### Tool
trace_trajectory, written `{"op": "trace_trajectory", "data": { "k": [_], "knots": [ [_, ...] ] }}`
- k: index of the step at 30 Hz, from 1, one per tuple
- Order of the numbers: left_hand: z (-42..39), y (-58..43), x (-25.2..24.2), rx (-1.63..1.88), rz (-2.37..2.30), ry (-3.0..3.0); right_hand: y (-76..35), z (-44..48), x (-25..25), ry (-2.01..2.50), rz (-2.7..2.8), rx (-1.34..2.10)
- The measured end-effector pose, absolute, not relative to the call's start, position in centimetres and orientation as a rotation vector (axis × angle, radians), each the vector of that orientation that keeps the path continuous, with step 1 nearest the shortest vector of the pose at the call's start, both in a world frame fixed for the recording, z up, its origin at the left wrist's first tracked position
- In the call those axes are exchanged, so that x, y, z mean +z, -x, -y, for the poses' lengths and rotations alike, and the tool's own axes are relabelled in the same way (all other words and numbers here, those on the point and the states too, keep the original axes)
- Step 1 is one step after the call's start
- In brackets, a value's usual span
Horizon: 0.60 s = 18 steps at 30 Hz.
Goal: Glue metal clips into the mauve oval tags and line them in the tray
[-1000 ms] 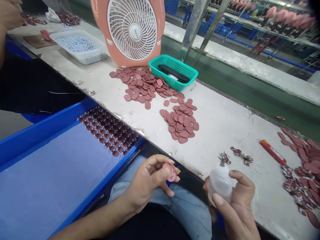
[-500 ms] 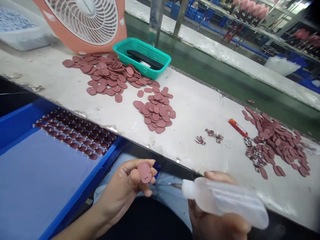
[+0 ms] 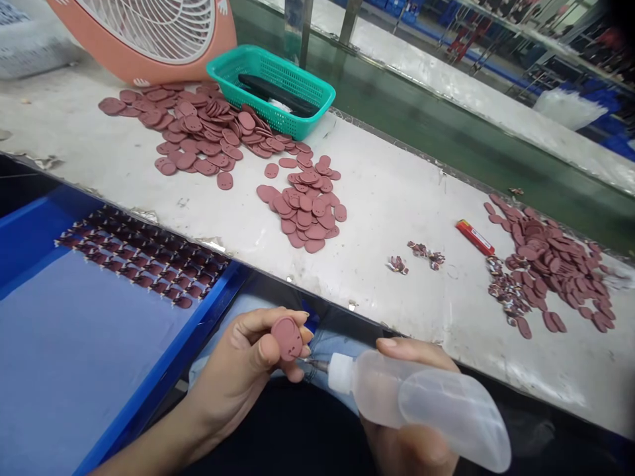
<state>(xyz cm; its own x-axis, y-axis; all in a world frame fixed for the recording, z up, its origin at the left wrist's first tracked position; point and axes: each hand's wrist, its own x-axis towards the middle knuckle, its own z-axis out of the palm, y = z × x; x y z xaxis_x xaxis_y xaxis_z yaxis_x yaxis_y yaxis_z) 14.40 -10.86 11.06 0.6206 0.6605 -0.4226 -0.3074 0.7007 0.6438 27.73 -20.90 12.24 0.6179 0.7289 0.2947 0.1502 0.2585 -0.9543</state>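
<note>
My left hand (image 3: 248,360) pinches a small reddish-brown oval piece (image 3: 286,337) with tiny holes, held up over my lap. My right hand (image 3: 411,436) grips a translucent plastic squeeze bottle (image 3: 426,406) lying sideways, its metal needle tip (image 3: 317,364) pointing left and almost touching the oval piece. On the white worktable (image 3: 397,198) lie heaps of the same oval pieces: a large one (image 3: 198,132) at the back left, a smaller one (image 3: 307,211) in the middle, and another (image 3: 550,258) at the right.
A blue tray (image 3: 208,317) at the left holds rows of finished pieces (image 3: 143,254) on a pale sheet. A pink fan (image 3: 149,33) and a teal basket (image 3: 270,89) stand at the back. A red lighter (image 3: 475,237) and small scraps (image 3: 419,254) lie on the table. A green conveyor (image 3: 446,139) runs behind.
The right hand turned the bottle from upright to sideways and brought its tip up to the oval piece in the left hand. The view swung right and down.
</note>
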Motion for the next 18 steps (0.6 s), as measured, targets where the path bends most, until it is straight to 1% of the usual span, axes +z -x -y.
{"op": "trace_trajectory", "data": {
  "k": [3, 8, 18],
  "knots": [
    [10.8, -14.4, 11.0, 0.595, -0.695, -0.558, -27.2, 20.1, 12.9, 1.196, 0.846, 0.475],
    [10.8, -14.6, 11.0, 0.598, -0.694, -0.550, -26.1, 20.5, 13.9, 1.288, 0.623, 0.564],
    [10.8, -14.4, 11.1, 0.578, -0.686, -0.531, -26.7, 21.1, 13.6, 1.309, 0.696, 0.546]
  ]
}}
